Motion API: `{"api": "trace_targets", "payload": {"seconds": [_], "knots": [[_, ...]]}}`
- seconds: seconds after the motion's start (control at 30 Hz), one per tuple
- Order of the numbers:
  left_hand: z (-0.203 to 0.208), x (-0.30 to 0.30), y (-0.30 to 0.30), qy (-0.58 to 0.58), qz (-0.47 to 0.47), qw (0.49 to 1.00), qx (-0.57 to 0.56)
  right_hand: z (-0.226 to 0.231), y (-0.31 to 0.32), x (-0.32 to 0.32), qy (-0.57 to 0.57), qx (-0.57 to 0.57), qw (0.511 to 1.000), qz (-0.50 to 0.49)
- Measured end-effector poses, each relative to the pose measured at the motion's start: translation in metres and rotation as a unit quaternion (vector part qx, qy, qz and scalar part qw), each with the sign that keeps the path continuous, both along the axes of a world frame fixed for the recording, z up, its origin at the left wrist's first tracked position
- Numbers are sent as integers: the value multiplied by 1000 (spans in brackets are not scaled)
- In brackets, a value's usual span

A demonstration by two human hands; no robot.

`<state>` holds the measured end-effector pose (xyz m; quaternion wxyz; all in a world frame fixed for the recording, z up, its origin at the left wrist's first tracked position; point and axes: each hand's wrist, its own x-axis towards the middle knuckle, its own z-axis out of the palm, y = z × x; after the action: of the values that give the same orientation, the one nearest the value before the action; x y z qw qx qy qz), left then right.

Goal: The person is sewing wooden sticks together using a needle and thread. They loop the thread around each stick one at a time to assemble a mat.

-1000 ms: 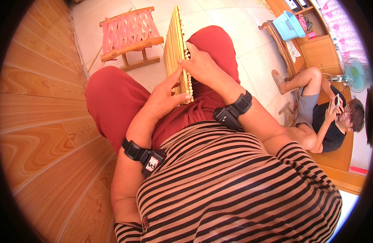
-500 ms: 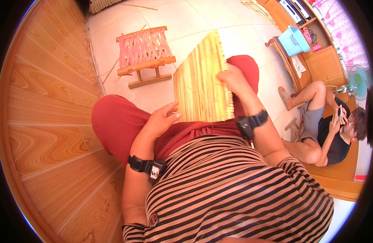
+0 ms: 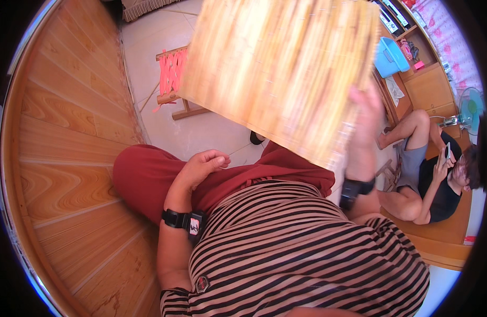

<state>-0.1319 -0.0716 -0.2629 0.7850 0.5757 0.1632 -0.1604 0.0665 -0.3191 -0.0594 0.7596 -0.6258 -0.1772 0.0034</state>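
Note:
A stiff square mat of yellow straw-like strips point(image 3: 275, 68) is raised in front of me, tilted, its broad face toward me. My right hand point(image 3: 366, 113), blurred by motion, grips it by the right edge. Some of those fingers are hidden behind the mat. Over my left thigh hovers my left hand point(image 3: 204, 168), its fingers curled in loosely with nothing in them, apart from the mat. Beyond the mat, a small wooden folding stool with a pink strap seat point(image 3: 172, 71) stands on the floor, partly covered by the mat.
Wood-grain panelling point(image 3: 69, 174) runs close along my left. To the right, a person point(image 3: 439, 179) sits holding a phone. A blue plastic basket point(image 3: 390, 57) stands by a wooden cabinet point(image 3: 428, 84), with a green fan point(image 3: 469, 108) nearby. Thin sticks lie on the tiled floor point(image 3: 143, 39).
My right hand has lifted the mat up and to the right, turning its face toward me. The left hand has drawn slightly down and left, fingers curling in.

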Motion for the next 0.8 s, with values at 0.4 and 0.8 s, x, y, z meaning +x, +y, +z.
{"api": "trace_targets", "payload": {"seconds": [0.4, 0.8], "knots": [[-12, 0, -20, -7, 417, 893, -169, -232, 118, -37, 459, 83, 842, 271], [-71, 19, -35, -28, 611, 750, -254, -197, 82, -14, -181, -362, 868, 287]]}}
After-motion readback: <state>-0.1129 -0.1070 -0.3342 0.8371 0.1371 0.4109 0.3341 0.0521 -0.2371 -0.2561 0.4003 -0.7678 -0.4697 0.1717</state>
